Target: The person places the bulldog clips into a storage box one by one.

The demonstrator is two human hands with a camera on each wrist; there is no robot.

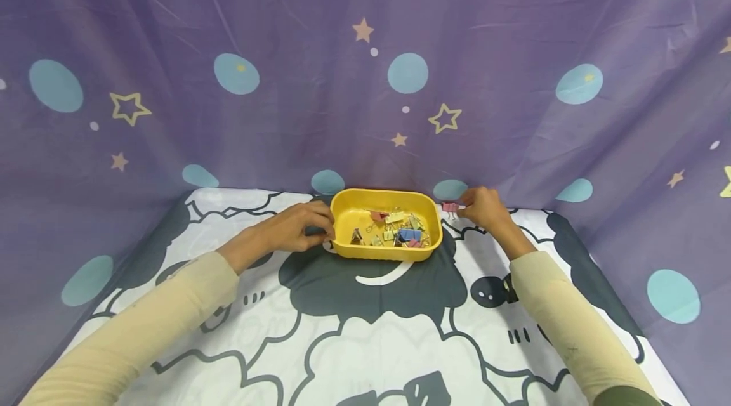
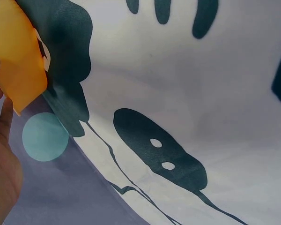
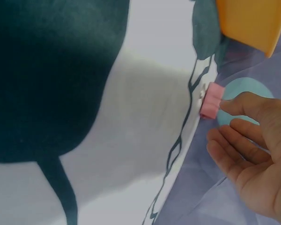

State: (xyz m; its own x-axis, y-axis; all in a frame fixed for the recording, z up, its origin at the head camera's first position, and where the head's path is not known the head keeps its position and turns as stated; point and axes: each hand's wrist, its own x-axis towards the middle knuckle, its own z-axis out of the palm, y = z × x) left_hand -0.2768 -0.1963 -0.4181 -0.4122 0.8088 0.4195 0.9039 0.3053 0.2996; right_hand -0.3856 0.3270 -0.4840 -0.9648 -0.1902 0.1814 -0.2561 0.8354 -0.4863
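A yellow plastic tray [image 1: 356, 254] holds several binder clips [image 1: 410, 234] in blue, red, pink, yellow and green, bunched mostly in its right half. At the tray's left end my left hand [image 1: 302, 226] grips the rim with bent fingers; in the left wrist view its fingertips lie against the tray wall [image 2: 23, 61]. Just right of the tray, by the table's back edge, is a pink binder clip [image 1: 450, 207] with wire handles. The thumb of my right hand [image 3: 253, 150] meets this clip, pinching it at its right side, while the other fingers are loosely bent below.
A white cloth [image 1: 394, 355] with dark cartoon sheep print covers the table. Behind its back edge hangs a purple curtain [image 1: 320, 127] with stars and blue ovals, which also closes in both sides. The tray stands close against this curtain.
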